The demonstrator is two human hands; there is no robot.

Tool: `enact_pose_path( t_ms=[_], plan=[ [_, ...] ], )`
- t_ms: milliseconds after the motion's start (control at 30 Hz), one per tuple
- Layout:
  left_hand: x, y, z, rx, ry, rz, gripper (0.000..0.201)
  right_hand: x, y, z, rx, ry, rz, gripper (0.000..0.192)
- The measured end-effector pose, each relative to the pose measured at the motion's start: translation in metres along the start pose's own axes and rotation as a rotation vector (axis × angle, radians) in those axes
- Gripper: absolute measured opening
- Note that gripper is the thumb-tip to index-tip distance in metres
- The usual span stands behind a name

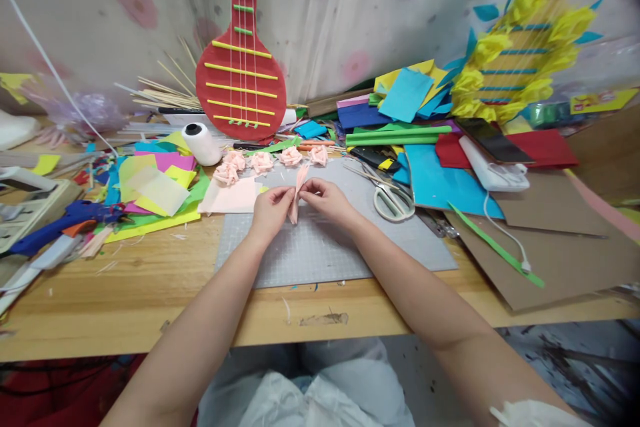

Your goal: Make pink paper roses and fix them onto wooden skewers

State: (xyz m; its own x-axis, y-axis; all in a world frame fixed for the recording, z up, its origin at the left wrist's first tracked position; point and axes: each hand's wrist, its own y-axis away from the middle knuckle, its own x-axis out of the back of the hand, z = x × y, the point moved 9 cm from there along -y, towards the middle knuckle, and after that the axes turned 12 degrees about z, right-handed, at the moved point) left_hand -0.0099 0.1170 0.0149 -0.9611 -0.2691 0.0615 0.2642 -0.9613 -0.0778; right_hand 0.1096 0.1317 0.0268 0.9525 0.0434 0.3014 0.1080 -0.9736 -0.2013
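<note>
Over the grey cutting mat (320, 253), my left hand (273, 211) and my right hand (327, 201) meet and pinch a narrow, folded strip of pale pink paper (301, 178) held upright between them. Both hands have their fingertips closed on its middle. Just behind them, several pink paper flowers (262, 162) lie in a row, with more bunched at the left end. A stack of pale pink paper sheets (231, 196) is beside my left hand. To the right of my right hand rest scissors (394, 201) with light handles.
A red paper lute (241, 83) stands at the back, and a yellow one with paper flowers (515, 63) at the right. A white thread spool (201, 143), coloured paper scraps (155, 183) and a blue glue gun (65, 223) lie left. Cardboard (560, 247) and a phone (493, 140) lie right.
</note>
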Motion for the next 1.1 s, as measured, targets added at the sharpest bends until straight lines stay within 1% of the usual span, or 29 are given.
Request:
enact_pose_path(
  t_ms=[100,167,267,367,467,600,700,767,867,967,1100],
  plan=[
    [-0.001,0.002,0.002,-0.014,-0.044,-0.003,0.027,0.001,0.001,-0.002,0.024,0.064,0.018,0.015],
    [0.001,0.002,0.002,-0.026,-0.086,0.020,0.027,0.000,0.003,-0.004,0.042,0.098,0.006,0.014],
    [0.006,0.000,0.003,-0.073,-0.155,0.064,0.026,-0.003,0.007,-0.011,0.090,0.108,-0.043,0.015],
    [0.011,0.000,0.006,-0.130,-0.207,0.111,0.028,-0.004,0.009,-0.017,0.112,0.097,-0.081,0.021],
    [0.012,0.001,0.008,-0.157,-0.213,0.138,0.029,0.003,0.007,-0.016,0.058,0.104,-0.049,0.025],
    [0.012,0.002,0.008,-0.154,-0.197,0.146,0.029,0.013,0.004,-0.006,-0.025,0.177,-0.023,0.024],
    [0.012,0.001,0.005,-0.130,-0.165,0.138,0.030,0.018,0.001,-0.003,-0.029,0.195,-0.020,0.022],
    [0.011,0.000,0.002,-0.096,-0.121,0.127,0.030,0.017,0.000,-0.002,-0.019,0.173,-0.042,0.020],
    [0.006,0.000,-0.005,-0.011,-0.030,0.094,0.032,0.013,-0.001,-0.005,0.028,0.136,-0.089,0.017],
    [0.002,-0.001,-0.011,0.061,0.050,0.058,0.034,0.013,-0.001,-0.008,0.080,0.121,-0.099,0.017],
    [-0.003,0.000,-0.017,0.157,0.114,0.014,0.034,0.010,0.000,-0.006,0.082,0.130,-0.122,0.017]
  ],
)
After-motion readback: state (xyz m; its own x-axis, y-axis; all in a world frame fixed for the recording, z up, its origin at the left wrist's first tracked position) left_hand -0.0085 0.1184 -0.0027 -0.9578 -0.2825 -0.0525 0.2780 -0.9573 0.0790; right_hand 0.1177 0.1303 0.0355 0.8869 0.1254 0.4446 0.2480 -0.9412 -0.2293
